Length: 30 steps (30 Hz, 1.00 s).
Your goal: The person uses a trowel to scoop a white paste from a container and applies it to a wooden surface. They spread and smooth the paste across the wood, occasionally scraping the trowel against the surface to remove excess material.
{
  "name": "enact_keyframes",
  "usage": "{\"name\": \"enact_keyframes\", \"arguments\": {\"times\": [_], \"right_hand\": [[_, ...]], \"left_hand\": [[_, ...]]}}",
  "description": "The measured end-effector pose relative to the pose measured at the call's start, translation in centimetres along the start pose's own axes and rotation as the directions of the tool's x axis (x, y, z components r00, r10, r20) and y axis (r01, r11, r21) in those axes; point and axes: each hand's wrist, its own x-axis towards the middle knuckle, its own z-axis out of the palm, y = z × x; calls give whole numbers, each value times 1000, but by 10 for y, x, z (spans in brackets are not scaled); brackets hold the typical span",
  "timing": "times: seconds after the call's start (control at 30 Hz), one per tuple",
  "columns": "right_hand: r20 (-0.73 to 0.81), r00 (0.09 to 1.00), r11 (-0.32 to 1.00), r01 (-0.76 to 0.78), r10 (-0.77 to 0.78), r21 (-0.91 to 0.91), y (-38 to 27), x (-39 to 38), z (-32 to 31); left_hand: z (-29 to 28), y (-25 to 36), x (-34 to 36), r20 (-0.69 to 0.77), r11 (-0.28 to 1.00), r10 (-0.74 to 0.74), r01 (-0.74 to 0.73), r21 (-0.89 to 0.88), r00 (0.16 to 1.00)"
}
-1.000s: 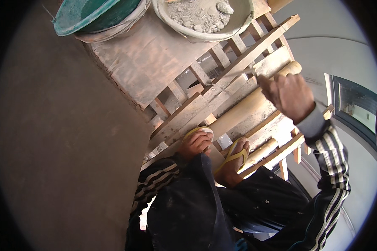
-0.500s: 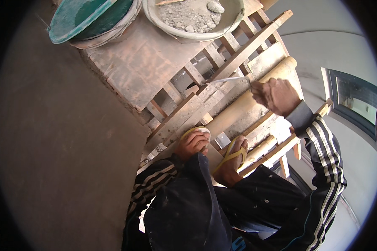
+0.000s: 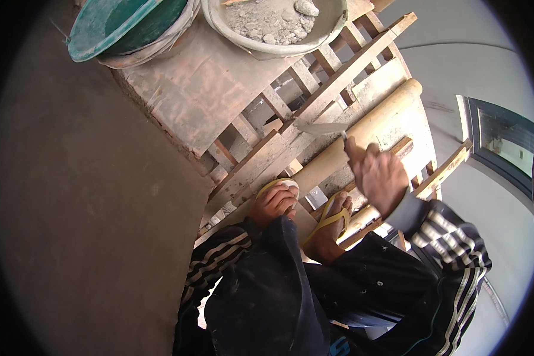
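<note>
My right hand (image 3: pixel 382 179) is closed round the handle of a trowel (image 3: pixel 323 129), blurred a little by motion. The trowel's thin metal blade points left, over the wooden planks beside a long round bamboo pole (image 3: pixel 338 151). My left hand (image 3: pixel 274 203) rests by my bent knee, its fingers curled in with nothing showing in them; the palm is hidden. Under it is my one foot in a yellow flip-flop (image 3: pixel 289 181). The other foot, in a matching flip-flop (image 3: pixel 329 222), stands just to the right on the slats.
A wide basin (image 3: pixel 216 29) of grey, crumbly mortar stands at the far side. Left of it, a green bucket (image 3: pixel 84 52) tilts on a brown board (image 3: pixel 202 98). Gaps open between the platform's slats (image 3: pixel 276 102). A grey-brown wall (image 3: pixel 101 196) rises at left, a window (image 3: pixel 504 133) at right.
My right hand has come nearer and down to the left with the trowel. The blade now shows its flat side more. My left hand and feet have stayed put.
</note>
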Motion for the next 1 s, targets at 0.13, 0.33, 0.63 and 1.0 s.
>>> {"name": "enact_keyframes", "arguments": {"times": [0.13, 0.33, 0.63, 1.0], "right_hand": [[-303, 950, 966, 149, -80, 212, -9, -16, 30], [205, 978, 994, 4, -26, 106, -42, -17, 11], [-131, 921, 735, -200, 366, 648, -80, -66, 76], [-69, 922, 800, -291, 381, 525, -59, -14, 34]], "left_hand": [[-8, 9, 14, 31, 1000, -14, 14, 7, 999], [-13, 7, 1, 8, 999, -18, 18, 38, 1000], [-11, 9, 3, -8, 999, -16, 17, 46, 1000], [-7, 5, 6, -35, 999, 18, -17, 46, 999]]}}
